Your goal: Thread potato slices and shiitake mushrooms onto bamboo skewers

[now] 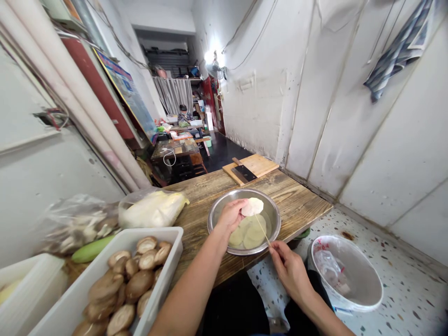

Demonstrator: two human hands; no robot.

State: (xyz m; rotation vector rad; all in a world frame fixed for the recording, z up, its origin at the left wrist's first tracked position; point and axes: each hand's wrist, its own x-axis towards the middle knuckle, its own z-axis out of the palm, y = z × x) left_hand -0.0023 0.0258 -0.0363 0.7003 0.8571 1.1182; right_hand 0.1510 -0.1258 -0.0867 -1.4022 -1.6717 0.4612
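My left hand (231, 215) pinches a pale round potato slice (252, 206) above a metal bowl (219, 215). My right hand (287, 267) grips the lower end of a thin bamboo skewer (262, 230), whose tip reaches the slice. Several more pale slices (250, 234) lie in water in the bowl, which sits on a wooden table (297, 203).
A white tray of shiitake mushrooms (129, 275) stands at my left, with bagged vegetables (150, 208) and a green cucumber (91, 249) behind it. A cutting board with a cleaver (245, 171) lies at the table's far end. A white lined bucket (350, 273) stands on the floor, right.
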